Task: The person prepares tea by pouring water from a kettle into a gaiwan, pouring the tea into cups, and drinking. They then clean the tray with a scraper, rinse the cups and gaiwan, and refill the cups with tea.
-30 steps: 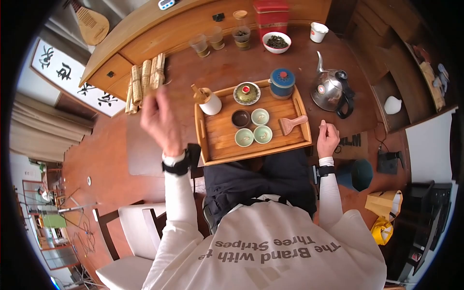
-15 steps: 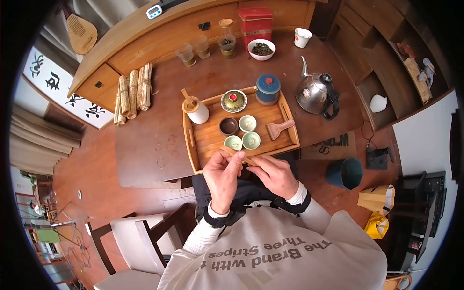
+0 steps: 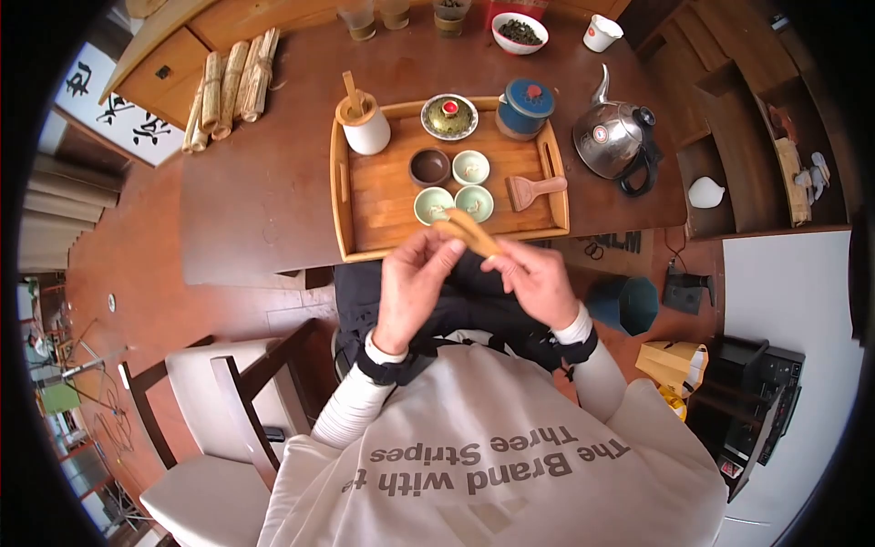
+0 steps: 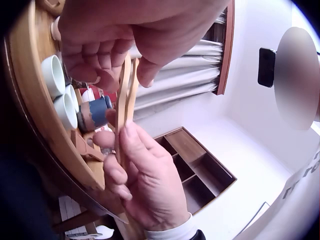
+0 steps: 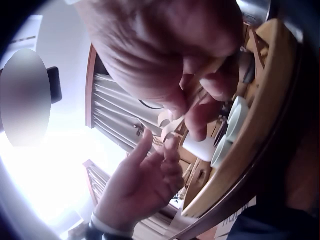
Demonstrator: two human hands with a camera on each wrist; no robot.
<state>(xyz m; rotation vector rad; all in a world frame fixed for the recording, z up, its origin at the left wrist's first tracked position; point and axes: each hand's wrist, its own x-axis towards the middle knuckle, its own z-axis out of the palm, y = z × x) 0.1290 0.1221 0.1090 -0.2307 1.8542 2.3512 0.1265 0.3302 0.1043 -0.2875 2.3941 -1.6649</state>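
Pale wooden tongs (image 3: 469, 230), their two arms spread apart, are held up over the near edge of the wooden tray (image 3: 341, 219). The right hand (image 3: 542, 278) pinches them near one end, thumb against the wood, as the left wrist view also shows. Around the curved tips, the left hand (image 3: 408, 287) has its thumb and fingers bent loosely; in the right wrist view a gap separates its thumb (image 5: 142, 145) from the tips. On the tray are green cups (image 3: 471, 168), a dark cup (image 3: 430, 168), a lidded bowl (image 3: 449, 119) and a brush (image 3: 536, 190).
A white holder (image 3: 367, 134) with a wooden tool and a blue jar (image 3: 525, 111) stand at the tray's back. Right of it is a metal kettle (image 3: 609, 137). Further back are a bowl of leaves (image 3: 519, 34) and a white cup (image 3: 602, 35). Bamboo rolls (image 3: 232, 87) lie at left.
The left hand came in from the left side and the right hand from beside the tray, meeting at its front edge. Since half a second ago, the tongs' arms show more clearly apart.
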